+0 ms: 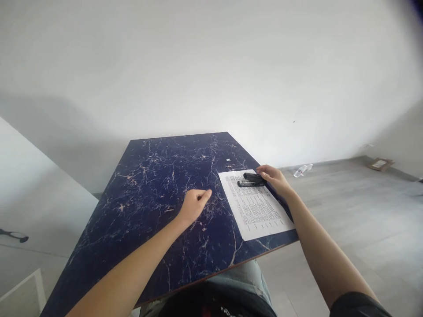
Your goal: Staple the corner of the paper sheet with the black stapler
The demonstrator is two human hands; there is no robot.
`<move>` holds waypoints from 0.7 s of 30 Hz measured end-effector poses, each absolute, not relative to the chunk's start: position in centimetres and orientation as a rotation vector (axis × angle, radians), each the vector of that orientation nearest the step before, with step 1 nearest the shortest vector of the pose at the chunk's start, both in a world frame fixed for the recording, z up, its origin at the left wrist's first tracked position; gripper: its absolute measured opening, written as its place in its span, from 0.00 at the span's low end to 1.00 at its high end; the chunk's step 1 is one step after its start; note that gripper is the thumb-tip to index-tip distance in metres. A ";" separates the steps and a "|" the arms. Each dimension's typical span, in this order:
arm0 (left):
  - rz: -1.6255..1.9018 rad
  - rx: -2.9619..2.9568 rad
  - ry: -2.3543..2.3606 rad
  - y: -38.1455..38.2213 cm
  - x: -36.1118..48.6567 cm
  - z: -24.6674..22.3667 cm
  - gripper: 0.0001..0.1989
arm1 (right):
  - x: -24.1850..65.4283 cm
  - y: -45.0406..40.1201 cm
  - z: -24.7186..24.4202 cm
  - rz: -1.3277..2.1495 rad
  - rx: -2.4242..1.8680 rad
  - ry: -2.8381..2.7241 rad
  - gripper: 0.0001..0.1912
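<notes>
A black stapler point(251, 180) lies across the upper part of a printed sheet of paper point(259, 207). My right hand point(273, 177) is closed around the stapler's right end, at the table's right edge. The stapler's other end points left, its top arm raised a little from its base. My left hand point(194, 204) is curled into a loose fist over the table, left of the paper and apart from it. Nothing shows in its fingers, with a small gap beside the thumb. Whether the paper is one sheet or a stack, I cannot tell.
The dark blue marble-patterned table point(148, 189) stands against a white wall point(198, 66). A tiny white scrap point(228, 160) lies near its far right side. On the grey floor are a clear plastic bottle point(300, 171) and a brown box point(380, 164).
</notes>
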State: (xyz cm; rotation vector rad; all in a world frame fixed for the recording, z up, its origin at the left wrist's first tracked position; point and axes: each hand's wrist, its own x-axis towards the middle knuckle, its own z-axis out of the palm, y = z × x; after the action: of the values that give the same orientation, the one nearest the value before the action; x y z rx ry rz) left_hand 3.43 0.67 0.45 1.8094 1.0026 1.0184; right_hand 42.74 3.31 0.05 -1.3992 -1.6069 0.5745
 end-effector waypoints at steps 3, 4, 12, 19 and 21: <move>1.113 1.481 0.935 2.5 2.4 0.2 0.27 | 42.8 3.1 0.0 0.596 -1.425 -1.718 0.22; 1.145 1.354 0.894 3.0 2.2 0.1 0.26 | 42.7 3.1 -0.1 0.598 -1.441 -1.753 0.23; 1.248 0.982 0.678 3.5 1.8 0.0 0.20 | 41.9 3.2 -0.4 0.561 -1.598 -1.892 0.23; 1.264 0.978 0.655 3.3 2.1 -0.2 0.19 | 41.7 2.9 0.0 0.579 -1.465 -1.612 0.23; 1.261 0.995 0.664 3.2 2.2 -0.2 0.19 | 41.4 2.8 0.2 0.671 -1.368 -1.465 0.24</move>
State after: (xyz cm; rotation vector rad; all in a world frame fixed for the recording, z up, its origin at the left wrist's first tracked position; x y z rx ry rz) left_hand 2.20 3.21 -0.19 0.9953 0.6639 1.2606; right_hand 41.39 2.85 0.19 -1.3684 -1.4652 0.6712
